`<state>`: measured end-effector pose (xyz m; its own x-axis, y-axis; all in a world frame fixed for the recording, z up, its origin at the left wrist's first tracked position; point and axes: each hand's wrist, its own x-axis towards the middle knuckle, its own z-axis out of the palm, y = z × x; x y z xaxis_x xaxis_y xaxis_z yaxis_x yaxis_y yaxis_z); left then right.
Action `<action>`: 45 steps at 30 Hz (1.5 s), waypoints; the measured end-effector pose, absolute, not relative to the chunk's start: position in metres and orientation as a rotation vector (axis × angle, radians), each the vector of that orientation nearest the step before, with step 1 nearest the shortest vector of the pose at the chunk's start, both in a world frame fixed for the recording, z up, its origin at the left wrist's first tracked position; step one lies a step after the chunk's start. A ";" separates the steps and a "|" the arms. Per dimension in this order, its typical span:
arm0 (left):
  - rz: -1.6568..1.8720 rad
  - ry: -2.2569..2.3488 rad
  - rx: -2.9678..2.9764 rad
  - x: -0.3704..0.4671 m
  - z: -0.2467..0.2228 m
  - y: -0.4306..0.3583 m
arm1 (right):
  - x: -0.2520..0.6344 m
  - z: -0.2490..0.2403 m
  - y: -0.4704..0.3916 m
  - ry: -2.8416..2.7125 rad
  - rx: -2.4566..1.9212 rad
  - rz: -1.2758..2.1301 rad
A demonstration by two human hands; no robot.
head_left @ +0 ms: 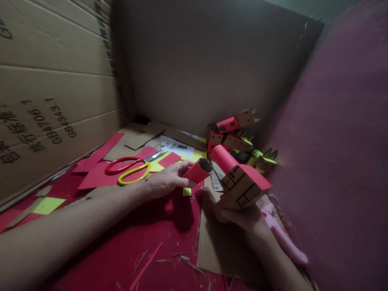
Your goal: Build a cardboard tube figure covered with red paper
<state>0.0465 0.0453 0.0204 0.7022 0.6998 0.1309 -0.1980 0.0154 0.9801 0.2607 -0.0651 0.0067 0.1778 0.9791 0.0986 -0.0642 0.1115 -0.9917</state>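
My left hand [174, 178] is closed round a short red tube [197, 171], whose open brown end faces right. Just to its right, my right hand [242, 216] grips a folded cardboard piece [242, 188] with black printed lines. Behind that piece a longer red roll [223, 157] and a flat red flap [257, 176] show; whether they are joined to it I cannot tell. Scissors [148, 159] with one red and one yellow handle lie open on red paper to the left of my left hand.
Small red and cardboard figures [227, 124] stand at the back, near green-yellow ones [265, 159]. A pink tool [285, 238] lies at right. Cardboard [218, 246] and scraps cover parts of the red surface [121, 250]. A large carton [54, 89] borders the left.
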 end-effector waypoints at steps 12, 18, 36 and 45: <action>0.675 0.754 1.616 0.047 0.021 0.045 | 0.266 -0.002 -0.066 -0.938 -0.950 1.157; 0.687 1.197 2.118 0.044 0.005 0.063 | 0.274 0.003 -0.066 -0.860 -0.818 1.304; 0.905 0.728 2.769 0.052 0.004 0.025 | 0.259 0.001 -0.064 -0.973 -0.809 1.161; 0.660 1.101 2.671 0.050 -0.009 0.045 | 0.254 0.006 -0.055 -0.973 -0.966 1.067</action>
